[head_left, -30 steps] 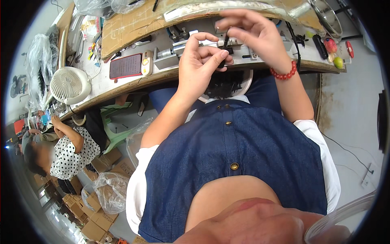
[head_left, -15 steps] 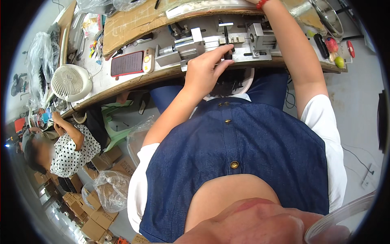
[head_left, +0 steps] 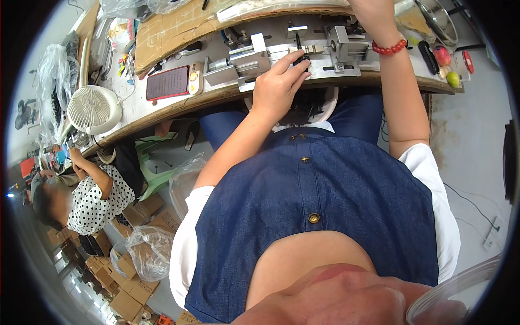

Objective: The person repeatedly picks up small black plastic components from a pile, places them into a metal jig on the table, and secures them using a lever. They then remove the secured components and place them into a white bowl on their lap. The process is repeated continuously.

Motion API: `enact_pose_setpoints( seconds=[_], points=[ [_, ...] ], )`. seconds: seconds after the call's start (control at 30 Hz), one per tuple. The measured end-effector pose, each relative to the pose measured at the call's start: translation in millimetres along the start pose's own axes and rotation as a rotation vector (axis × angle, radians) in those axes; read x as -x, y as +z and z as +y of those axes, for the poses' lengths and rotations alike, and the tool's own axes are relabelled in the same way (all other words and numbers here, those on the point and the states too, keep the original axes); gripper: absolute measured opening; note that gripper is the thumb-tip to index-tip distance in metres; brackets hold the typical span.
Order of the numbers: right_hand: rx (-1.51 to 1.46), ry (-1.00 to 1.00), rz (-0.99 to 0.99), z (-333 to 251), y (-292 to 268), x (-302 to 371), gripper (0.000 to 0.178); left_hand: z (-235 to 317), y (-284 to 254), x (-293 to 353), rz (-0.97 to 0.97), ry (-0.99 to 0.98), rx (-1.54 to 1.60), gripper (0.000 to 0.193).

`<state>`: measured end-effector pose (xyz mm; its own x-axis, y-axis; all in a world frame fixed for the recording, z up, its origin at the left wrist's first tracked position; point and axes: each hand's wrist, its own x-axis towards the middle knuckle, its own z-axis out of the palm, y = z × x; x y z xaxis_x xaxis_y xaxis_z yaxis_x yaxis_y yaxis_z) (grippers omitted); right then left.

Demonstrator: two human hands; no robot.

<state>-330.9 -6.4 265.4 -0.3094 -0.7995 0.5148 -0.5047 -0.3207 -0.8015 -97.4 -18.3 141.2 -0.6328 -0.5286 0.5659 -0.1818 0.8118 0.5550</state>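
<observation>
My left hand (head_left: 274,89) is at the metal fixture on the bench, its index finger and thumb closed on a slim black rod (head_left: 298,41). This rod lies across a small metal block (head_left: 314,49) in the middle of the fixture. To its left stands a silver clamp unit (head_left: 252,58) with a round knob, and to its right another silver metal block (head_left: 344,44). My right hand (head_left: 374,19), with a red bead bracelet (head_left: 390,49) at the wrist, reaches over the bench's far right side; its fingers are cut off by the top edge.
A basin (head_left: 328,105) of black pieces rests at my lap under the bench edge. Left on the bench lie a phone (head_left: 169,85), a white fan (head_left: 95,110) and cardboard (head_left: 176,32). A metal bowl (head_left: 437,21) stands far right. A co-worker (head_left: 89,203) sits at left.
My right hand has drawn back toward me, so the hand and bracelet show more fully. My left fingers have shifted slightly up and left, and the rod now lies lower over the block.
</observation>
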Motion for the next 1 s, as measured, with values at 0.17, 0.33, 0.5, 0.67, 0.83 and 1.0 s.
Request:
enact_pose_setpoints(
  seconds=[0.17, 0.33, 0.5, 0.67, 0.83, 1.0],
  points=[
    [-0.217, 0.019, 0.045, -7.8, 2.9, 23.3, 0.017, 2.9, 0.3, -0.2, -0.008, -0.007, -0.054, 0.027],
    [-0.239, 0.000, 0.019, 8.1, -8.8, 61.2, 0.021, 3.8, -0.4, -4.8, -0.006, 0.007, -0.061, 0.032],
    [0.103, -0.142, -0.091, -5.3, -9.5, 89.4, 0.027, 3.8, -4.3, -3.5, -0.040, -0.028, -0.068, 0.034],
    [0.301, -0.130, -0.190, -10.1, 7.6, 125.8, 0.022, 12.5, -31.9, -31.9, -0.015, -0.095, 0.056, 0.031],
    [0.527, -0.244, -0.256, -2.8, 27.9, 138.4, 0.020, -6.4, -63.2, -137.6, 0.303, 0.146, -0.239, 0.016],
    [0.627, -0.339, -0.301, 14.2, 50.9, 135.0, 0.021, -63.8, -76.9, -175.0, -0.050, 0.089, -0.567, 0.019]
  ],
)
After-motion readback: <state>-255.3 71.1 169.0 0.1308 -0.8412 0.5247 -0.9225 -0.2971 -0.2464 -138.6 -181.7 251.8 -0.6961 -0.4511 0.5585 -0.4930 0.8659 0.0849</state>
